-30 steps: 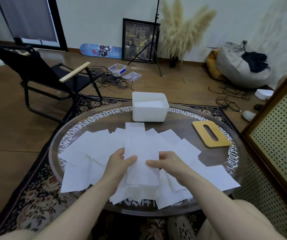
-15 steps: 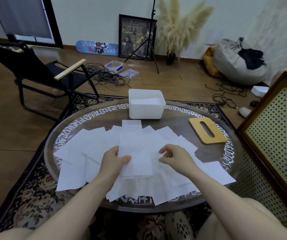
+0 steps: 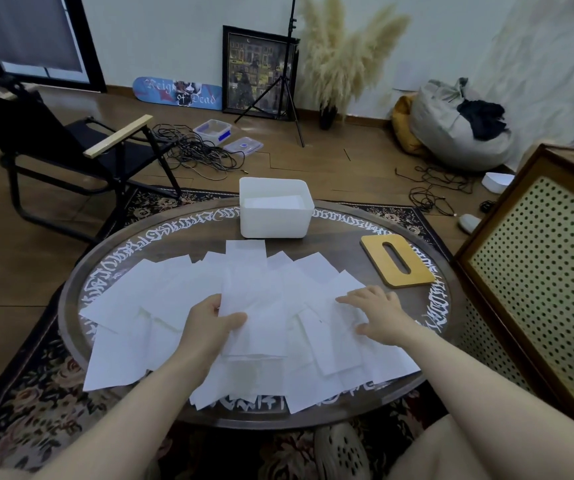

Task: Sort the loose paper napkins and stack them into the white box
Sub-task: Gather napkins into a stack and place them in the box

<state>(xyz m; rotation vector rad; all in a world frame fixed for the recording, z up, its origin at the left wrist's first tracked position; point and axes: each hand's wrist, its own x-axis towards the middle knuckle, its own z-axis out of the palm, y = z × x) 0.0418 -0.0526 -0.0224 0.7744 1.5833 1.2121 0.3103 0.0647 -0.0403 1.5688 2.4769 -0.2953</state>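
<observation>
Loose paper napkins are lying fanned and overlapping across the near half of the round table. The left hand is pinching a small stack of napkins at its left edge, thumb on top. The right hand is resting flat, fingers spread, on napkins to the right. The white box is standing at the far edge, a wooden slotted lid lying beside it.

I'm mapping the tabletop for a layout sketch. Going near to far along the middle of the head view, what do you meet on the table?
Left hand gripping a napkin stack → loose napkins → white box at the far edge of the table.
</observation>
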